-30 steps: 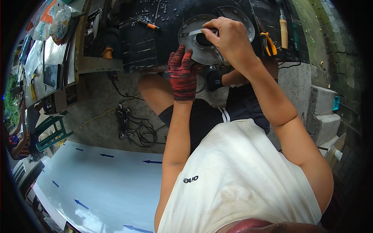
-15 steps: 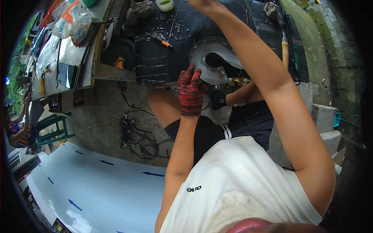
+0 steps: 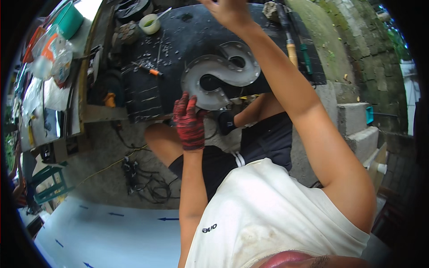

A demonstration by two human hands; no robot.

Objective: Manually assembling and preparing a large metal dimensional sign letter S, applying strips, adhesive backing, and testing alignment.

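One gloved left hand (image 3: 189,123), fingers outstretched, touches one S-shaped form (image 3: 193,77); one right hand (image 3: 231,13), fingers cropped, state unclear

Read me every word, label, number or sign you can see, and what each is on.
White shirt: short dark lettering, which I won't copy.
Pale blue sheet: blue arrows.
Plastic bag: orange print, too blurred to read.
Black footwear: pale mark, too small to read.

Glove (image 3: 189,127) red, streaked black; curved piece (image 3: 218,68) grey; tabletop (image 3: 172,85) black, veined white; shirt (image 3: 277,210) off-white; shorts (image 3: 268,139) black; stool (image 3: 50,193) green.
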